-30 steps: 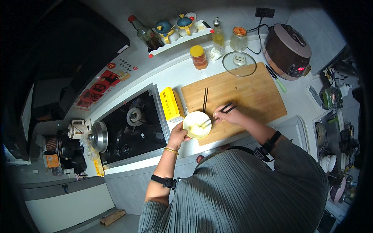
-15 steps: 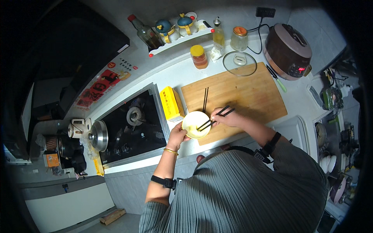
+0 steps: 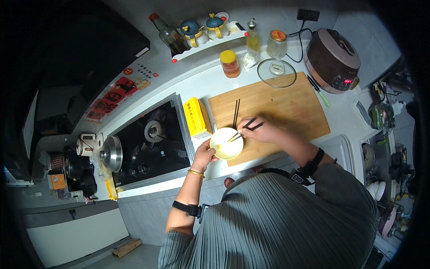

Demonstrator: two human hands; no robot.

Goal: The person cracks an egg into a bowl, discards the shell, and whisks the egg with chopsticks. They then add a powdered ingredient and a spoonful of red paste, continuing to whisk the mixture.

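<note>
My left hand (image 3: 204, 154) is closed on the left rim of a pale yellowish bowl (image 3: 222, 152), which it holds at the cutting board's front left corner. In my right hand (image 3: 257, 130) is a pair of black chopsticks (image 3: 244, 129), their tips down inside the bowl. Some yellowish stuff lies in the bowl; I cannot make out what it is. A second pair of dark chopsticks (image 3: 236, 110) lies on the wooden cutting board (image 3: 286, 105), just behind the bowl. Close to the bowl's left stands a yellow box (image 3: 193, 117).
Left of the box is a black gas hob (image 3: 168, 145) with a steel lidded pot (image 3: 111, 154) beyond it. A glass lid (image 3: 264, 80) overlaps the board's back edge. Behind are a yellow-capped jar (image 3: 230, 65) and a brown electric cooker (image 3: 332, 60); a green-handled knife (image 3: 324, 98) lies at the right.
My right hand has shifted slightly up and left, carrying the chopsticks across the bowl, their tips now higher in it. My left hand keeps its grip on the rim.
</note>
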